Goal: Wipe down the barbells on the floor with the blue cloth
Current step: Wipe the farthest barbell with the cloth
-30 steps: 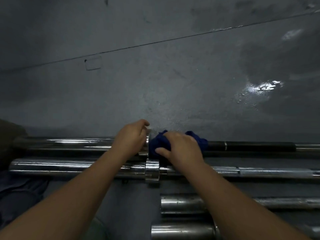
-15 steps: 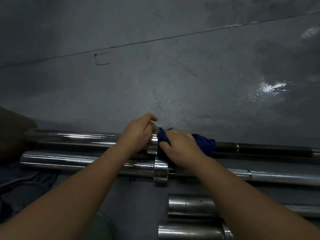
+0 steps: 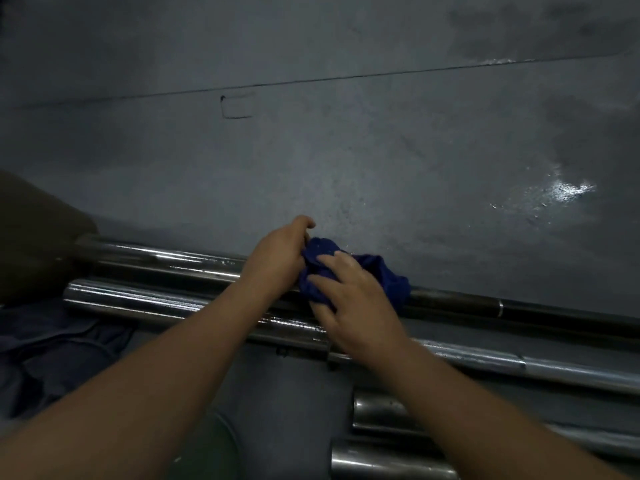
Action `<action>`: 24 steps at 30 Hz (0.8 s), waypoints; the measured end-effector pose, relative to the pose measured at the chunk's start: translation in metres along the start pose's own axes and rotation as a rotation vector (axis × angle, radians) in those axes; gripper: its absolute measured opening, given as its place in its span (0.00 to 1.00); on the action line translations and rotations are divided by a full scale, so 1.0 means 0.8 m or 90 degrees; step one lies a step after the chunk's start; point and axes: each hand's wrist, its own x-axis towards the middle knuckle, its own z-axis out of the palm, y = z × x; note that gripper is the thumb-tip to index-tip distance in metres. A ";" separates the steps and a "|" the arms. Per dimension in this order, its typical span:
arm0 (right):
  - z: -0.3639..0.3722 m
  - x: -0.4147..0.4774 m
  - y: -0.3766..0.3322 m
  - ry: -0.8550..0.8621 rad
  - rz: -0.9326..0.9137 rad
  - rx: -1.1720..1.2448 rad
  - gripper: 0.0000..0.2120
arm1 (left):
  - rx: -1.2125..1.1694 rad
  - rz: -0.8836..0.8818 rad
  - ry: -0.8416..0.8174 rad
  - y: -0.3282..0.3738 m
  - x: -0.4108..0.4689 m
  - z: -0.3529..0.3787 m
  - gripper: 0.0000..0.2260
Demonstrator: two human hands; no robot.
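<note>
Several steel barbells lie side by side on the grey floor. On the farthest barbell point(image 3: 166, 258), near its collar, sits the bunched blue cloth point(image 3: 388, 278). My right hand point(image 3: 356, 306) lies on the cloth with its fingers spread over the fabric, pressing it against the bar. Just left of the cloth, my left hand point(image 3: 277, 261) curls over the sleeve of that same bar. The second barbell point(image 3: 138, 299) runs just in front, under my right wrist.
Two more barbell sleeve ends point(image 3: 381, 414) lie at the lower right. Dark blue fabric point(image 3: 52, 358) is heaped at the lower left. A brown object point(image 3: 31, 237) stands at the left edge. Bare wet-looking floor point(image 3: 346, 150) stretches beyond the bars.
The cloth and my right hand have shifted left along the far bar, over the collar and up against my left hand. The view has drifted so the bars sit more to the right.
</note>
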 end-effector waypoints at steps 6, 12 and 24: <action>-0.009 0.025 -0.008 -0.015 0.206 0.164 0.28 | -0.007 0.003 -0.009 -0.003 0.003 -0.003 0.21; -0.043 0.026 0.009 -0.129 0.119 0.119 0.26 | 0.025 0.026 0.031 -0.009 0.011 0.003 0.18; -0.040 0.059 0.021 -0.015 0.173 0.114 0.10 | 0.140 -0.020 0.191 0.006 0.003 0.020 0.14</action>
